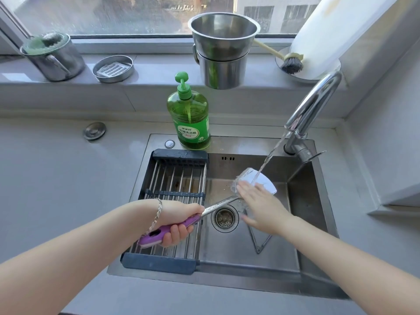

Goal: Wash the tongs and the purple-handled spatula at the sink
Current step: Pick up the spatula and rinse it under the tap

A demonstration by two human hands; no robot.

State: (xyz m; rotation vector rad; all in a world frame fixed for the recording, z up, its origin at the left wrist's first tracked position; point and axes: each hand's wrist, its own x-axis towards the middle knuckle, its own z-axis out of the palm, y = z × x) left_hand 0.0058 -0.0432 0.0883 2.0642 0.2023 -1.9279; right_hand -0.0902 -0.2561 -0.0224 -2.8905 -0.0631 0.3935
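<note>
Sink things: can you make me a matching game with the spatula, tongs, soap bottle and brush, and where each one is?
1 spatula
2 tongs
3 soap bottle
4 brush

A beside the paper towel roll
B lying on the sink bottom
C blade under the running water
D standing behind the drying rack

Pairs: 1-C, 2-B, 3-D, 4-A
</note>
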